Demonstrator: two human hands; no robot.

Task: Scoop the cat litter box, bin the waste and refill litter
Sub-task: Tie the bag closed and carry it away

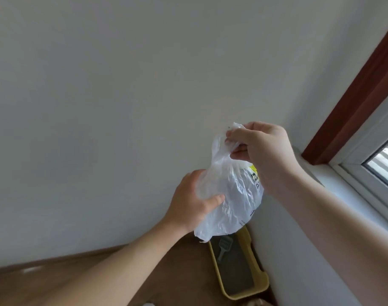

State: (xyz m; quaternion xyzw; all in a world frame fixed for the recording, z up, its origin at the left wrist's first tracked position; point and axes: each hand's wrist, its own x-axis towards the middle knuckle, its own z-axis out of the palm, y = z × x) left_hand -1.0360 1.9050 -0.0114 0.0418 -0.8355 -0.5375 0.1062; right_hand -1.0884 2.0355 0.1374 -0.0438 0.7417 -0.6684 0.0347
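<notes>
**Thin plastic bag held in both hands above the litter box**

A crinkled, translucent white plastic bag (232,195), printed with a yellow-and-black patch, is hanging in front of a smooth pale wall (122,107). The right hand (263,149) is pinching the bag's gathered, twisted neck, fingers curled round the film. The left hand (193,199) is gripping the bulging side lower down, its thumb pressing into the wrinkled surface. Below, a rectangular yellow litter box (250,291) is sitting on the brown wood-look floor (177,272), in the corner against the wall. Fine grey litter (237,277) is filling it, and a grey slotted scoop (225,246) is lying on top. At right, a white-framed window (382,168) is showing beside a dark reddish-brown strip (354,96).
</notes>
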